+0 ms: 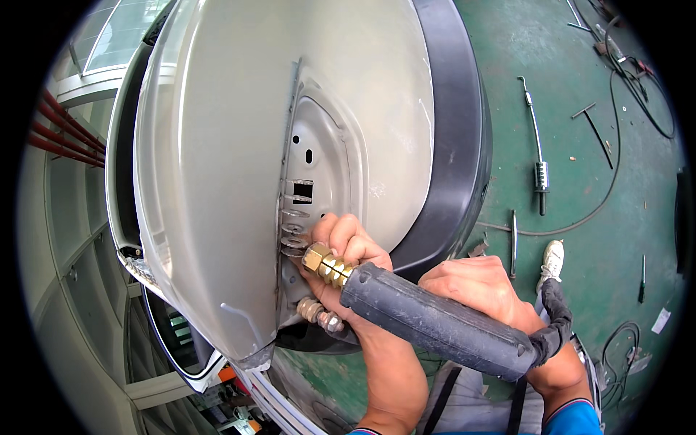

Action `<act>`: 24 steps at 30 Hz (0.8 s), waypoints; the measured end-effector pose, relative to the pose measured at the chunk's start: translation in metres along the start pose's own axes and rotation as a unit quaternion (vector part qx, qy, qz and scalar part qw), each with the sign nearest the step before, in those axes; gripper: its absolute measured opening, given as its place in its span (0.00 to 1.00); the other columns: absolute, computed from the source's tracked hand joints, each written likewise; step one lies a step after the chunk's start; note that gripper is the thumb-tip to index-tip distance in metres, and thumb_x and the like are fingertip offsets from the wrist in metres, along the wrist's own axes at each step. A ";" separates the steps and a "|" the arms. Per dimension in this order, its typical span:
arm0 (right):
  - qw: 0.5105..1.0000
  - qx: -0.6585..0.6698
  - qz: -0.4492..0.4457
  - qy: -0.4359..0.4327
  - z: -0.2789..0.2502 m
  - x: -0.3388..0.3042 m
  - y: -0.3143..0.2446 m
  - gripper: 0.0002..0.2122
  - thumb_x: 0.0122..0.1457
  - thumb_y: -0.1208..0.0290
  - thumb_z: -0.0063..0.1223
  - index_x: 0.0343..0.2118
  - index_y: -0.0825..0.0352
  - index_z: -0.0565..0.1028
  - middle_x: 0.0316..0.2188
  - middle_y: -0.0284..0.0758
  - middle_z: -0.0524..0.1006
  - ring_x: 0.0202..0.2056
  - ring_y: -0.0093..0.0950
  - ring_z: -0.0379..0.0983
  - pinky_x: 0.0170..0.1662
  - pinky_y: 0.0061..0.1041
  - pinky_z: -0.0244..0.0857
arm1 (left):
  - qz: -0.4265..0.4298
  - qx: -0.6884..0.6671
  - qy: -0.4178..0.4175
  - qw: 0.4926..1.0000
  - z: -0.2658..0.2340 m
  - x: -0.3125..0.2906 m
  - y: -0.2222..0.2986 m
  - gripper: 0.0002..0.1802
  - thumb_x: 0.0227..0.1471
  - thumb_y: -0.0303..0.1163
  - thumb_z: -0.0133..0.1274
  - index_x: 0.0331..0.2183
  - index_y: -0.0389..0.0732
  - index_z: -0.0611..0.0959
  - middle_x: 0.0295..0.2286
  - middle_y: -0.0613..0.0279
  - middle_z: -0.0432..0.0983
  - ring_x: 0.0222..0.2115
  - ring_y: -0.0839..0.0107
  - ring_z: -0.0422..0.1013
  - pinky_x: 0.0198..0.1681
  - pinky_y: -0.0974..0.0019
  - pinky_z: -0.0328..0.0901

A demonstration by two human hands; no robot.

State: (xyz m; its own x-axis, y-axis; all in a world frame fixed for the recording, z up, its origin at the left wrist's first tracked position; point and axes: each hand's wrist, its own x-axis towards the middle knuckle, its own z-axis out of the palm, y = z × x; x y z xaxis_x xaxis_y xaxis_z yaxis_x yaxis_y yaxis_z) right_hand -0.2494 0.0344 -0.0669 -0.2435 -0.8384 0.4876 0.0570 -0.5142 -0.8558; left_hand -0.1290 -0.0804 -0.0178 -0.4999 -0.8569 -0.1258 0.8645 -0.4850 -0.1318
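Item, nearest my remote view: long handle in black rubber sleeving [442, 319], slanting across the two forearms; trailing cable in crinkled black wrap [557, 319], sharply bent; a tug there could, I judge, swing the front end sideways.
Item: right hand [471, 284], fingers curled beside the handle, tips hidden; I cannot tell what they close on; a slack hold could let the handle roll.
Item: left hand [357, 250], fingers curled about the faceted yellow-brass fitting [330, 265] at the handle's front; whether they truly grip it I cannot tell; bare skin could be pinched against metal, or burned should it run hot.
Item: second, ribbed brass piece with steel nut [319, 316], below that fitting; it could scrape if the wrist drops.
Item: row of thin metal rings [294, 213], projecting just beside the fitting; a knock could bend one.
Item: glossy beige-grey metal panel [217, 145], bearing them; a slip could scratch it.
Item, farthest: thin grey hose [580, 225] on the green floor [507, 43]; it could catch a foot.
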 end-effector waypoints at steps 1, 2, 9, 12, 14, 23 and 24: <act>1.000 -0.006 -0.009 -0.001 0.000 0.001 0.001 0.16 0.49 0.65 0.62 0.35 0.73 0.76 0.29 0.42 0.79 0.27 0.37 0.78 0.29 0.32 0.71 | 0.013 0.003 0.000 1.000 -0.001 0.001 0.001 0.14 0.45 0.23 0.63 0.26 0.43 0.71 0.24 0.69 0.61 0.22 0.79 0.56 0.22 0.75 0.53; 1.000 -0.006 -0.010 0.001 0.001 0.001 0.002 0.16 0.49 0.65 0.62 0.35 0.73 0.76 0.29 0.42 0.79 0.27 0.38 0.79 0.29 0.32 0.71 | 0.027 0.007 0.000 1.000 -0.001 0.001 0.001 0.14 0.45 0.23 0.62 0.26 0.43 0.71 0.24 0.69 0.62 0.23 0.78 0.56 0.22 0.75 0.54; 1.000 0.004 -0.013 -0.009 0.003 0.001 0.005 0.15 0.49 0.66 0.62 0.34 0.73 0.76 0.29 0.42 0.79 0.28 0.38 0.79 0.30 0.31 0.72 | 0.023 0.007 -0.009 1.000 -0.002 0.001 0.003 0.07 0.56 0.26 0.54 0.27 0.41 0.74 0.24 0.67 0.64 0.25 0.75 0.61 0.22 0.74 0.55; 1.000 0.002 -0.016 -0.009 0.004 0.003 0.003 0.15 0.49 0.66 0.62 0.34 0.73 0.76 0.29 0.42 0.79 0.28 0.38 0.80 0.30 0.31 0.72 | 0.026 0.002 -0.020 0.999 -0.001 0.002 0.000 0.06 0.53 0.23 0.52 0.26 0.39 0.71 0.25 0.68 0.63 0.24 0.76 0.59 0.21 0.74 0.55; 1.000 -0.002 -0.018 -0.009 0.005 0.003 0.003 0.14 0.49 0.66 0.62 0.34 0.73 0.76 0.28 0.42 0.79 0.28 0.38 0.80 0.30 0.31 0.72 | 0.021 0.023 -0.026 0.999 -0.002 0.002 0.003 0.07 0.54 0.24 0.51 0.26 0.39 0.72 0.24 0.67 0.63 0.24 0.76 0.59 0.21 0.74 0.54; 1.000 0.000 -0.015 -0.011 0.003 0.006 0.001 0.14 0.49 0.68 0.62 0.35 0.72 0.76 0.28 0.42 0.79 0.27 0.37 0.79 0.29 0.32 0.72 | 0.018 0.024 -0.023 0.999 -0.002 0.004 0.003 0.07 0.56 0.27 0.53 0.26 0.41 0.75 0.23 0.68 0.65 0.24 0.75 0.60 0.21 0.73 0.54; 1.000 0.002 -0.011 -0.012 0.002 0.006 0.000 0.13 0.49 0.68 0.62 0.35 0.72 0.76 0.28 0.42 0.79 0.27 0.37 0.79 0.29 0.32 0.72 | 0.018 0.024 -0.025 0.999 -0.002 0.004 0.003 0.07 0.57 0.28 0.54 0.26 0.42 0.76 0.23 0.68 0.65 0.24 0.75 0.60 0.21 0.74 0.54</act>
State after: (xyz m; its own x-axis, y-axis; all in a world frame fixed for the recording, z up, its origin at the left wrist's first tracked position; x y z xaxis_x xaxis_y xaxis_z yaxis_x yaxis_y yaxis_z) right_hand -0.2485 0.0289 -0.0639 -0.2212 -0.8314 0.5098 0.0553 -0.5326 -0.8446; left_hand -0.1285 -0.0849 -0.0211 -0.4665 -0.8808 -0.0808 0.8838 -0.4607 -0.0814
